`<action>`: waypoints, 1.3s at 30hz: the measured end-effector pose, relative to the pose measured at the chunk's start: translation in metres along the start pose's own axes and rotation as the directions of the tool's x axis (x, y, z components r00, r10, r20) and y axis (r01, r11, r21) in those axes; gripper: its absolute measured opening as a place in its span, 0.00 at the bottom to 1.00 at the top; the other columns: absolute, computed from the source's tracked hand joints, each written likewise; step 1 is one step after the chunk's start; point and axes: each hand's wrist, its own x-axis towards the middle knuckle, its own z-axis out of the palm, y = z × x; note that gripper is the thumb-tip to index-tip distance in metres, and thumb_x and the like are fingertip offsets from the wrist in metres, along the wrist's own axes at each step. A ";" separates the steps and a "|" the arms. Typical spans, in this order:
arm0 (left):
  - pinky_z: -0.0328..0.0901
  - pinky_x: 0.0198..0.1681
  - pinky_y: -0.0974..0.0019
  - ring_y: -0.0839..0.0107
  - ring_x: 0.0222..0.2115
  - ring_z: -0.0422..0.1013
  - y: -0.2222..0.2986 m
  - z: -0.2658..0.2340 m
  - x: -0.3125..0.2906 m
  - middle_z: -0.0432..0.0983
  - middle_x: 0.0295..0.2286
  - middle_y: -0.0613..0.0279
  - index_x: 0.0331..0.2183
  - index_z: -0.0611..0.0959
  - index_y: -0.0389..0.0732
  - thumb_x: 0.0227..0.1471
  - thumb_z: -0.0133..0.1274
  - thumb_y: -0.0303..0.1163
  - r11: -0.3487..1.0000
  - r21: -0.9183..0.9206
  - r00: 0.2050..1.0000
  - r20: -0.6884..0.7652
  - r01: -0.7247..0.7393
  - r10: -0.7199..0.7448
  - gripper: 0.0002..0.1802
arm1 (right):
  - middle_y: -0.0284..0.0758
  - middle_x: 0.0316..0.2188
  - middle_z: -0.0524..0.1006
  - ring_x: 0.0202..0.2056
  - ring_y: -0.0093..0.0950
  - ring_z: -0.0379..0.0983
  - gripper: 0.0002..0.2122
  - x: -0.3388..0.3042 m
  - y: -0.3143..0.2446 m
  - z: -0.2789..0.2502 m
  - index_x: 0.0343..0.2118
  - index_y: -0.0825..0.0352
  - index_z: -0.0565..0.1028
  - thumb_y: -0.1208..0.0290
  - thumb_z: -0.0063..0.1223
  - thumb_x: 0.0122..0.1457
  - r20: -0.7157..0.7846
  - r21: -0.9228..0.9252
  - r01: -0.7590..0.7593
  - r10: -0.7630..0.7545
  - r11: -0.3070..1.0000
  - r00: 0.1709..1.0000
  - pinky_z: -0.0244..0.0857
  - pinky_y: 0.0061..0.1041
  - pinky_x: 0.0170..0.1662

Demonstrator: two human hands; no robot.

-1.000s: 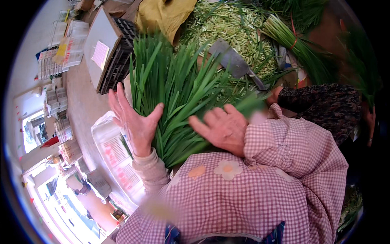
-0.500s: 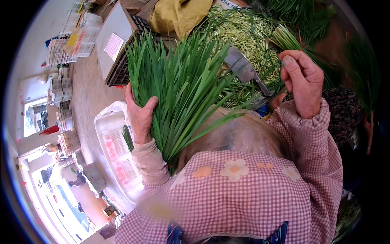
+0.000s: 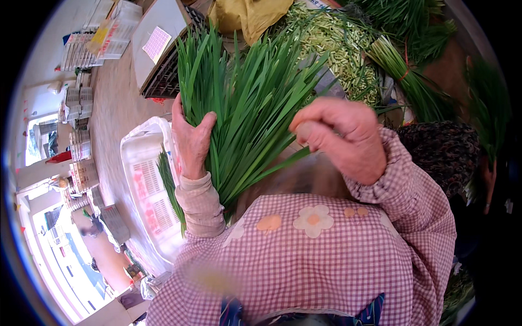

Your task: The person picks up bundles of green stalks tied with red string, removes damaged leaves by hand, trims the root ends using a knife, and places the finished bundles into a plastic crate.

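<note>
A big bunch of garlic chives [image 3: 244,108] leans up against my left forearm, its long flat green leaves fanned out. My left hand [image 3: 192,142] is closed around its left side, thumb over the leaves. My right hand [image 3: 348,138] is at the bunch's right edge, thumb and fingertips pinched together. Whether a leaf is caught in that pinch I cannot make out. Behind the leaf tips shows part of a grey knife blade [image 3: 327,81]; its handle is hidden behind my right hand. Pale cut stem ends [image 3: 331,46] lie heaped beyond.
To the left stands a white plastic crate [image 3: 126,157] with some chives [image 3: 169,187] in it. A board-topped dark crate [image 3: 157,49] is at the far left, beside a yellow cloth [image 3: 247,16]. A tied chive bunch [image 3: 408,73] lies at the right, with more chives [image 3: 399,24] behind.
My right hand has come left and down, from beyond the knife to the leaves' right edge. The left hand keeps its hold on the chives.
</note>
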 end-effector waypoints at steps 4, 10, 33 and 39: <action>0.62 0.52 0.65 0.64 0.44 0.70 0.003 0.002 0.003 0.72 0.45 0.50 0.54 0.66 0.28 0.38 0.57 0.25 0.998 -0.038 0.998 0.042 0.047 -0.046 0.38 | 0.40 0.24 0.77 0.25 0.33 0.76 0.05 -0.009 0.029 0.023 0.32 0.70 0.76 0.79 0.57 0.51 0.058 -0.246 0.153 -0.143 0.957 0.988 0.69 0.26 0.29; 0.63 0.51 0.66 0.65 0.43 0.70 0.002 0.000 0.004 0.73 0.45 0.50 0.53 0.68 0.28 0.37 0.57 0.25 0.999 -0.023 0.999 0.035 0.039 -0.038 0.37 | 0.40 0.25 0.78 0.25 0.31 0.76 0.07 -0.014 0.029 0.022 0.35 0.69 0.76 0.80 0.55 0.52 -0.133 -0.239 -0.069 0.038 0.969 0.990 0.68 0.25 0.29; 0.64 0.49 0.66 0.67 0.41 0.70 0.018 0.008 -0.010 0.73 0.43 0.52 0.52 0.68 0.28 0.39 0.55 0.22 0.992 -0.102 0.998 0.013 0.070 -0.069 0.34 | 0.37 0.17 0.73 0.21 0.40 0.73 0.06 0.025 0.043 0.027 0.27 0.66 0.69 0.72 0.54 0.53 0.039 -0.754 0.156 -0.194 0.638 0.980 0.66 0.36 0.22; 0.64 0.49 0.67 0.67 0.41 0.71 0.019 0.006 -0.011 0.73 0.42 0.53 0.51 0.69 0.29 0.40 0.54 0.21 0.983 -0.146 0.994 0.030 0.109 -0.105 0.32 | 0.34 0.16 0.71 0.17 0.23 0.68 0.05 0.025 0.059 0.000 0.30 0.67 0.71 0.72 0.52 0.59 -0.547 -0.220 -0.170 0.023 0.960 0.837 0.62 0.24 0.20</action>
